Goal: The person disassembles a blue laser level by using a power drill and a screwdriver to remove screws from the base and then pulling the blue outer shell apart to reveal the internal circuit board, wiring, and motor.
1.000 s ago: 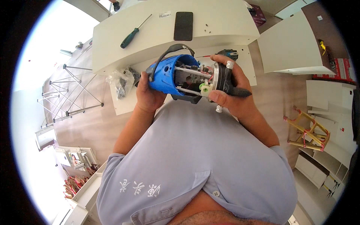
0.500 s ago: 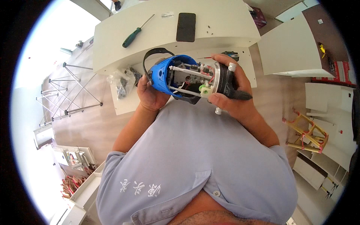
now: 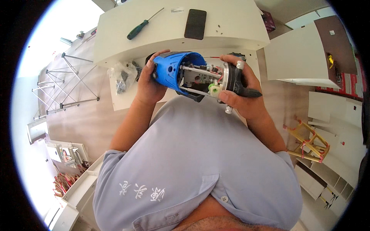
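Nearest is a soft grey-blue cotton-like shirt (image 3: pixel 192 150), its lower part cut off by the frame. Above it, held level over the table's near edge, is an opened device: the left hand (image 3: pixel 151 87) grips its rounded, ribbed blue plastic shell (image 3: pixel 166 73), and the right hand (image 3: pixel 252 109) clasps the metal-ringed black end cap (image 3: pixel 232 79), with its knurled silvery knobs (image 3: pixel 239 65). Between them, smooth pale rods (image 3: pixel 196 91) bridge a gap before a circuit board; the rods' ends inside the shell are hidden, and the small wired parts blur together. Most left fingers lie out of sight behind the shell. Beyond, on the white tabletop (image 3: pixel 165 23), are a crinkled clear bag (image 3: pixel 122 80) with indistinct contents, a green-handled screwdriver (image 3: pixel 138 30), a flat black slab (image 3: pixel 195 24) and tiny dark screws (image 3: pixel 219 29).
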A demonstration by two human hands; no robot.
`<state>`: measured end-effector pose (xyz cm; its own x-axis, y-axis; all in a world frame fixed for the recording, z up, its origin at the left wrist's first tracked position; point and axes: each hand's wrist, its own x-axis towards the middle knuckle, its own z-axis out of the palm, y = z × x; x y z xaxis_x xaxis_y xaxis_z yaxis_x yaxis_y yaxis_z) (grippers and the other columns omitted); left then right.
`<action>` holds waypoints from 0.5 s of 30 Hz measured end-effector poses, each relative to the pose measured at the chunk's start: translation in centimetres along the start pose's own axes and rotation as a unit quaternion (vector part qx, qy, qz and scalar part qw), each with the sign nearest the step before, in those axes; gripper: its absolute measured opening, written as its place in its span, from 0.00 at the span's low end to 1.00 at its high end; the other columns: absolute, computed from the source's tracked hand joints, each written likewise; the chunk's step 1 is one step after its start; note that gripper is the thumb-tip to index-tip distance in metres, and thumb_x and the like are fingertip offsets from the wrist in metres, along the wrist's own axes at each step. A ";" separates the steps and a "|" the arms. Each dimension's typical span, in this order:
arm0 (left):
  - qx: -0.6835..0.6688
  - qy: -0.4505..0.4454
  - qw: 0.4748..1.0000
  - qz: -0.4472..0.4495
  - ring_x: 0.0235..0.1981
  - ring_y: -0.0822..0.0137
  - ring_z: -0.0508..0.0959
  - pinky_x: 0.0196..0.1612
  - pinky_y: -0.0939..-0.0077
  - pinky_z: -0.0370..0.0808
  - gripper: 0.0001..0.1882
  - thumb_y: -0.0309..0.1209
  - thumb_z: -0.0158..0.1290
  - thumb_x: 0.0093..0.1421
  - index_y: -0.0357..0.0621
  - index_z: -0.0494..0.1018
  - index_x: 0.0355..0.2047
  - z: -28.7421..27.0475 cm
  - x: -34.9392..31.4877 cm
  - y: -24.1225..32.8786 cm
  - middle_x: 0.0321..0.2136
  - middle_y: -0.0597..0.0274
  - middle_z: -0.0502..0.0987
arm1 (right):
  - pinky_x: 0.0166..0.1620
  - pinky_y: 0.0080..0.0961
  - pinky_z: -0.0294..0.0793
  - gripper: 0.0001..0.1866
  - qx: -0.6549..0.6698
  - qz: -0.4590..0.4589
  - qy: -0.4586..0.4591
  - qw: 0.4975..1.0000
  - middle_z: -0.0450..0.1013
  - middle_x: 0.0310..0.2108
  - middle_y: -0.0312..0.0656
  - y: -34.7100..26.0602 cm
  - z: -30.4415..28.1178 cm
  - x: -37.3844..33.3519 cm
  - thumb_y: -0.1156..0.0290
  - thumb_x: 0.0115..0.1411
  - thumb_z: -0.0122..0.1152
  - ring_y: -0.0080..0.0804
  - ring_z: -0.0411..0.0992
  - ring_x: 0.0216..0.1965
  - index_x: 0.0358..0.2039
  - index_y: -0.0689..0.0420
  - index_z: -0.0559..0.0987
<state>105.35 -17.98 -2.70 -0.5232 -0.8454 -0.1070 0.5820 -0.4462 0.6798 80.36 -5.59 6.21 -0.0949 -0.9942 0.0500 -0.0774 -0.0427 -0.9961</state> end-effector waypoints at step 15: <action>-0.038 -0.031 0.999 0.019 0.60 0.49 0.76 0.65 0.53 0.73 0.45 0.61 0.54 0.63 0.35 0.63 0.66 0.3 -0.3 0.0 0.58 0.42 0.73 | 0.65 0.41 0.68 0.49 0.095 -0.111 -0.027 0.989 0.67 0.62 0.55 1.6 -0.1 0.5 0.50 0.46 0.80 0.45 0.68 0.62 0.65 0.60 0.70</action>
<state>105.27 -17.66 -2.42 -0.5361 -0.8434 -0.0353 0.6470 -0.4374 0.6245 80.07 -6.11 4.69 -0.0423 -0.9618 0.2703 0.0971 -0.2732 -0.9570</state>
